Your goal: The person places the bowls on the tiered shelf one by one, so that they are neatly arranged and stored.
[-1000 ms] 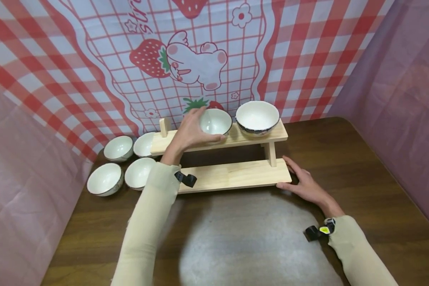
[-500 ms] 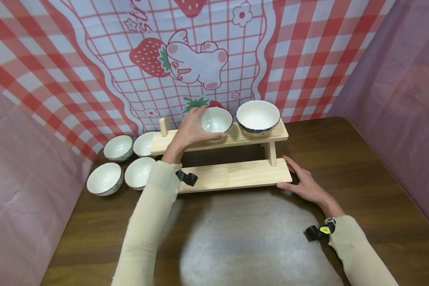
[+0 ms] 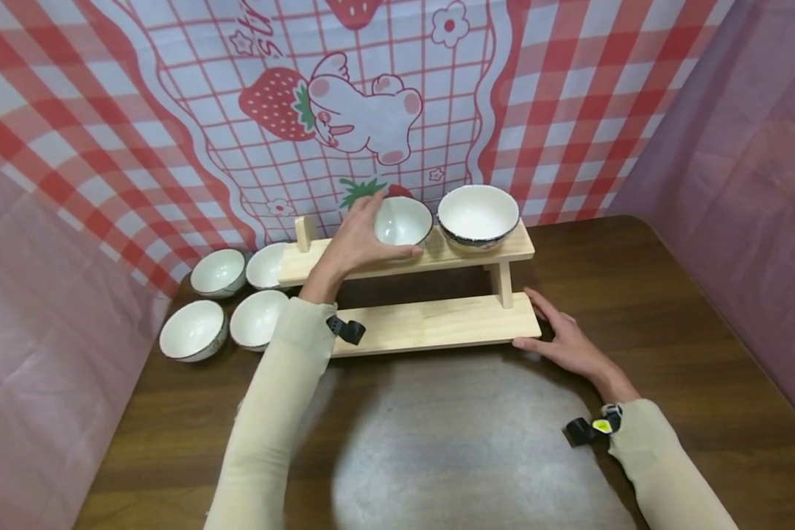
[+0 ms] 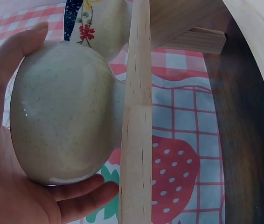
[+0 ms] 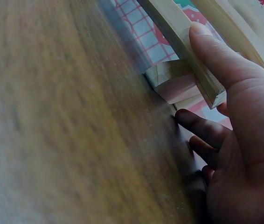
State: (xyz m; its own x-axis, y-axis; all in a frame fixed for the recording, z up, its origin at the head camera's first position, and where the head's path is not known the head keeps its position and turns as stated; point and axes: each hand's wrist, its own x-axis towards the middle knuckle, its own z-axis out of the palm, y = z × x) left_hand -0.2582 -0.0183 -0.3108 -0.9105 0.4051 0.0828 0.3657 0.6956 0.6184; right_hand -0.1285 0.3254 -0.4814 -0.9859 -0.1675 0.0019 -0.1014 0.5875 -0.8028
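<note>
My left hand (image 3: 358,239) grips a pale glazed bowl (image 3: 404,222) at the upper plank of a two-tier wooden shelf (image 3: 430,324). In the left wrist view, the thumb and fingers curve round the bowl's speckled outer wall (image 4: 64,112), and its foot is right at the plank's edge (image 4: 137,116). To its right on the same plank sits a larger white bowl (image 3: 478,215) with a dark patterned outside. My right hand (image 3: 566,342) holds the right end of the lower plank, thumb at the front edge and index finger behind, as the right wrist view (image 5: 209,81) shows of the plank.
Several pale bowls (image 3: 195,331) stand at the shelf's left on the brown wooden table (image 3: 669,331). A short wooden peg (image 3: 302,234) rises from the upper plank's left end. Behind hangs a red-checked strawberry cloth (image 3: 371,121); pink fabric (image 3: 729,184) closes the sides.
The bowl in my left hand has moved very slightly up and right along the upper plank. My right hand keeps its place on the shelf's end.
</note>
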